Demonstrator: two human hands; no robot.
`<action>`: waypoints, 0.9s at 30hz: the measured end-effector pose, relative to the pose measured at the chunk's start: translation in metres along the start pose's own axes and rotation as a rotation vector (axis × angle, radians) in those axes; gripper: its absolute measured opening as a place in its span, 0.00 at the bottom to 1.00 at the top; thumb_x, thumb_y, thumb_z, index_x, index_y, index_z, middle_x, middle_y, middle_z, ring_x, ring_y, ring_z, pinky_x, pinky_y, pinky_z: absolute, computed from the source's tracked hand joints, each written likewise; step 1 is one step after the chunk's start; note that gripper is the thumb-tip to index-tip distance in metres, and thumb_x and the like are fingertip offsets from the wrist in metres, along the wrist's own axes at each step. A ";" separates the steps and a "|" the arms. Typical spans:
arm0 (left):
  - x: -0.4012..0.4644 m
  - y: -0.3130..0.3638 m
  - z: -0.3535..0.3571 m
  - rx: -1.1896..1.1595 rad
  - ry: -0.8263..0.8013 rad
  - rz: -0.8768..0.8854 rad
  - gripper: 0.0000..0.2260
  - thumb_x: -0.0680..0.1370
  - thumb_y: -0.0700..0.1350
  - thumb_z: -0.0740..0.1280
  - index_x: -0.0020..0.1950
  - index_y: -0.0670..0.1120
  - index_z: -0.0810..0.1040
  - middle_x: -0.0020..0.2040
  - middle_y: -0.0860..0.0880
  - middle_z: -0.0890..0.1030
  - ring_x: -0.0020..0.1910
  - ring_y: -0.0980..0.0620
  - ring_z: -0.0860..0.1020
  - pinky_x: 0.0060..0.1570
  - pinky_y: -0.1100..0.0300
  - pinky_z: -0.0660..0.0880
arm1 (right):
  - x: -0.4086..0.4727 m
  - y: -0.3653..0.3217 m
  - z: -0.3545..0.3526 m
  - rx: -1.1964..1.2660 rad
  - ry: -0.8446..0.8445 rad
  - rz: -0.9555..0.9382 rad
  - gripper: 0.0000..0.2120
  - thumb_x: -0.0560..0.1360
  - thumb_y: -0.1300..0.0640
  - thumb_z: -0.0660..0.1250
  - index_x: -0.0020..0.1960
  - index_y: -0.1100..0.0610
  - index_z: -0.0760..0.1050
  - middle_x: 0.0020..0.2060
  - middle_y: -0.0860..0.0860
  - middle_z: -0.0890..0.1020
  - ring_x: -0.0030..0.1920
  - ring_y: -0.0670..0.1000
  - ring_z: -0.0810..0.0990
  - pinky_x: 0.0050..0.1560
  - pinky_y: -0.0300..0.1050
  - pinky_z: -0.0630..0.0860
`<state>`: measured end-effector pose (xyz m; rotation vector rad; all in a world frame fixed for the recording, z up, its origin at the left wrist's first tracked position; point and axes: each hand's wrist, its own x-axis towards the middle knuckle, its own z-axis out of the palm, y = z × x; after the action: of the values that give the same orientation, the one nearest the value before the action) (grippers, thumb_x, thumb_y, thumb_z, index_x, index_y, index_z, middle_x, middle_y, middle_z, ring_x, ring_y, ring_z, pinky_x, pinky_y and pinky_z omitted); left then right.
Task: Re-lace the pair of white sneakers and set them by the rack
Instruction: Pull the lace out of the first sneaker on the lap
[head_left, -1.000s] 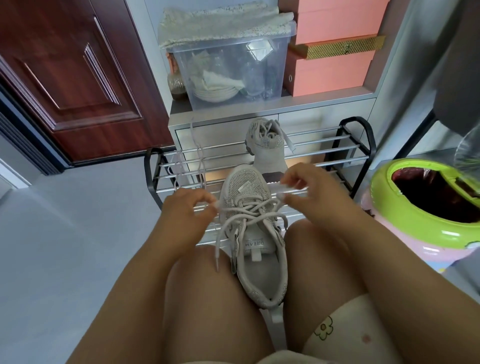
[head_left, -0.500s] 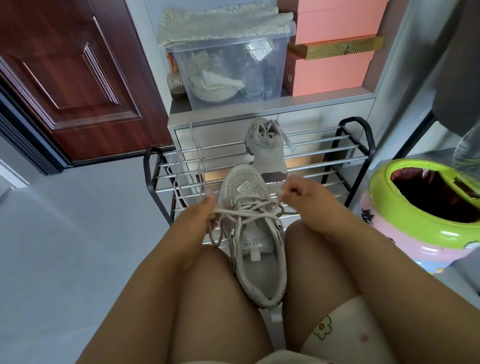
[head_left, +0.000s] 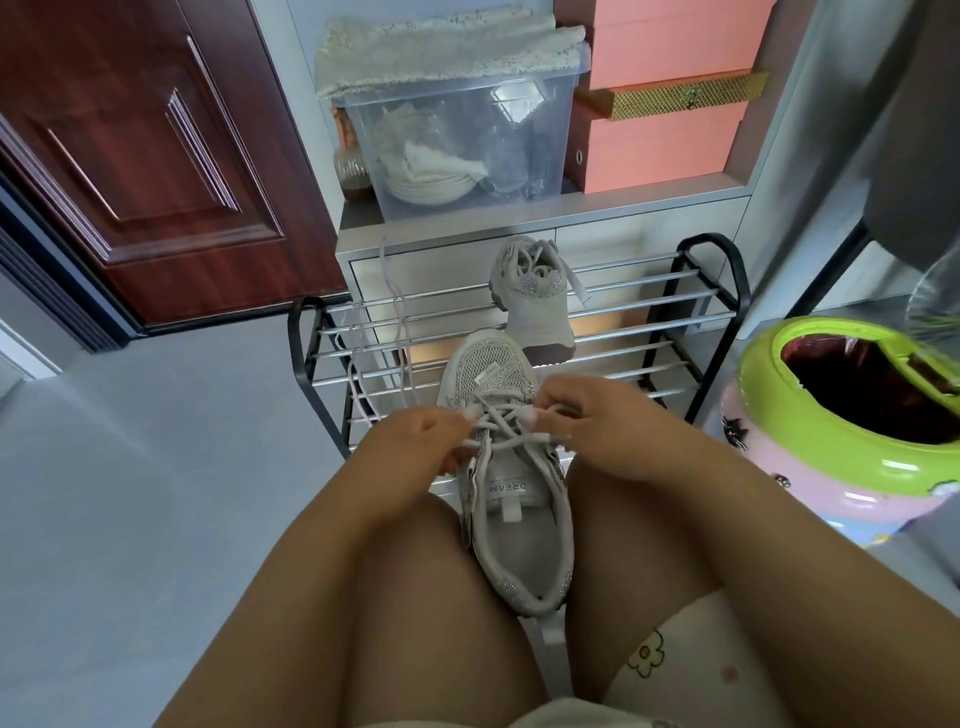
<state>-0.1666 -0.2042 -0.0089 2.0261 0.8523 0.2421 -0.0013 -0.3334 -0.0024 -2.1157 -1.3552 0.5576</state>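
While the near sneaker (head_left: 511, 488) sits wedged between the person's knees, toe toward the rack (head_left: 691, 306), the left hand (head_left: 415, 447) pinches a strand of its lace (head_left: 498, 439) in a closed grip, and the right hand (head_left: 587, 421) pinches the lace from the other side. The second sneaker (head_left: 535, 301) rests on the rack's upper bars, with a loose lace (head_left: 395, 312) draped over them to its left.

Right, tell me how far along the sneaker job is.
Done: nothing finished that I can see. In hand: the near sneaker sits between the knees, lace crossed through its eyelets, and the left hand and right hand each pinch the lace. Left: the second sneaker on the rack has loose laces, a spare lace hangs over the rack, and neither shoe is set beside it yet.
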 end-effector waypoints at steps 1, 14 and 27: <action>0.002 0.000 0.004 0.045 -0.007 0.049 0.17 0.78 0.57 0.61 0.33 0.50 0.76 0.31 0.55 0.77 0.31 0.59 0.73 0.36 0.60 0.70 | 0.000 -0.001 0.002 -0.006 -0.011 -0.030 0.11 0.75 0.44 0.65 0.40 0.49 0.72 0.32 0.44 0.74 0.33 0.40 0.70 0.35 0.37 0.66; 0.004 0.003 -0.005 -0.935 0.326 0.038 0.12 0.83 0.41 0.56 0.41 0.41 0.71 0.32 0.47 0.80 0.37 0.50 0.83 0.45 0.55 0.81 | 0.009 0.008 -0.017 1.336 0.473 0.141 0.11 0.82 0.60 0.56 0.40 0.60 0.65 0.31 0.54 0.80 0.31 0.52 0.82 0.42 0.49 0.82; 0.003 0.008 -0.004 -0.444 0.200 -0.075 0.10 0.80 0.46 0.60 0.41 0.44 0.74 0.35 0.44 0.76 0.29 0.50 0.72 0.28 0.60 0.69 | 0.008 0.001 0.003 0.028 0.269 -0.074 0.07 0.74 0.50 0.68 0.39 0.50 0.75 0.38 0.44 0.76 0.40 0.43 0.73 0.39 0.36 0.66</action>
<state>-0.1624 -0.2025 0.0000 1.5700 0.9042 0.5487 0.0008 -0.3253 -0.0057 -2.0242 -1.2592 0.2492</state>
